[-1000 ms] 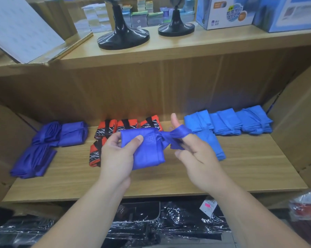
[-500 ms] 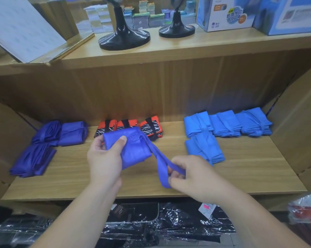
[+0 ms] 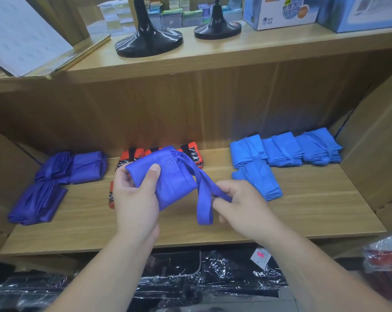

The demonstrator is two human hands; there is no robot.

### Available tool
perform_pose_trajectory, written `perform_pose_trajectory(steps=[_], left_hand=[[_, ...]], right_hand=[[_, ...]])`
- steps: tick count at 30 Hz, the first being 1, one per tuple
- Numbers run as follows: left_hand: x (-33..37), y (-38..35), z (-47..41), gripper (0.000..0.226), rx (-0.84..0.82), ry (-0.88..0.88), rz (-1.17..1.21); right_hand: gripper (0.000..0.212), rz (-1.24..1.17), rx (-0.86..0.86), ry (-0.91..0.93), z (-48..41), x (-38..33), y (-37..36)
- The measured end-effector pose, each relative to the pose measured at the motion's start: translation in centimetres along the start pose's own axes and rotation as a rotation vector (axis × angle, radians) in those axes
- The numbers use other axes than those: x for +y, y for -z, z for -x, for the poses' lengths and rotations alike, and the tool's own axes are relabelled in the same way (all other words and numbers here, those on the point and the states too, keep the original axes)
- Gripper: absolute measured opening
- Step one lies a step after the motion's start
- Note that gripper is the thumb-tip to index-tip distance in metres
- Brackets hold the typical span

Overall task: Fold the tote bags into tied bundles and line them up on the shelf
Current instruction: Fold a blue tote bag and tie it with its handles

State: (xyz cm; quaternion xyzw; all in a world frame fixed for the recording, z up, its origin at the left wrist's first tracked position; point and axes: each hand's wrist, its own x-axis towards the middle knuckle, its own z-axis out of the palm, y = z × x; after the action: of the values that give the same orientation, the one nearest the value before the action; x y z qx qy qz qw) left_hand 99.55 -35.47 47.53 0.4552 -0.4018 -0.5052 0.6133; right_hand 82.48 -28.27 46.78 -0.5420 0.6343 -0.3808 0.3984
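Gripping the folded bag point(image 3: 174, 183) over the shelf point(image 3: 303, 212), the left hand point(image 3: 134, 203) curls thumb and fingers point(image 3: 122, 183) round it; the right hand point(image 3: 244, 210), at the bag's 4 o'clock, pinches its strap point(image 3: 204, 199). Purple bundles point(image 3: 55, 176) lie at 9 o'clock, blue bundles point(image 3: 280, 152) at 2.

Above the shelf point(image 3: 303, 212), the left hand point(image 3: 134, 206) grips a folded blue tote bag point(image 3: 168, 183) while the right hand point(image 3: 240, 206) pinches its strap point(image 3: 204, 199).

The right hand point(image 3: 242, 206) has pulled the strap point(image 3: 204, 194) down, away from the bundle point(image 3: 174, 183).
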Motion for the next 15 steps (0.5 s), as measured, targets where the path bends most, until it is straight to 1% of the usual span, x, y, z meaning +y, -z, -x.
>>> perform_pose_trajectory(steps=[2, 3, 5, 6, 7, 10, 12, 14, 15], left_hand=[[0.0, 0.0, -0.2, 0.014, 0.000, 0.005, -0.010], [0.0, 0.1, -0.3, 0.015, -0.011, 0.008, -0.012], [-0.1, 0.2, -0.4, 0.017, -0.036, 0.011, -0.013], [0.0, 0.2, -0.4, 0.018, -0.045, 0.009, -0.015], [0.0, 0.2, -0.3, 0.018, -0.052, 0.004, -0.018], [0.1, 0.2, -0.1, 0.018, -0.063, -0.007, -0.032], [0.2, 0.4, -0.1, 0.017, -0.077, 0.012, -0.021], [0.3, 0.6, -0.2, 0.017, -0.113, 0.042, -0.009], [0.3, 0.7, -0.2, 0.018, -0.131, 0.057, -0.003]], right_hand=[[0.013, -0.109, -0.019, 0.032, -0.1, -0.4, 0.0], [0.018, -0.139, -0.035, 0.055, -0.2, -0.6, 0.0], [0.035, -0.212, -0.071, 0.076, -0.3, -0.7, -0.1], [0.040, -0.272, -0.075, 0.070, -0.4, -0.7, -0.2], [0.039, -0.320, -0.062, 0.066, -0.4, -0.7, -0.4], [0.014, -0.355, 0.023, 0.080, -0.7, -0.6, -1.1], [0.007, -0.411, -0.013, 0.103, -0.7, -0.5, -1.3], [0.028, -0.497, -0.045, 0.100, -0.7, -0.3, -1.3], [0.034, -0.530, -0.048, 0.103, -0.7, -0.2, -1.3]])
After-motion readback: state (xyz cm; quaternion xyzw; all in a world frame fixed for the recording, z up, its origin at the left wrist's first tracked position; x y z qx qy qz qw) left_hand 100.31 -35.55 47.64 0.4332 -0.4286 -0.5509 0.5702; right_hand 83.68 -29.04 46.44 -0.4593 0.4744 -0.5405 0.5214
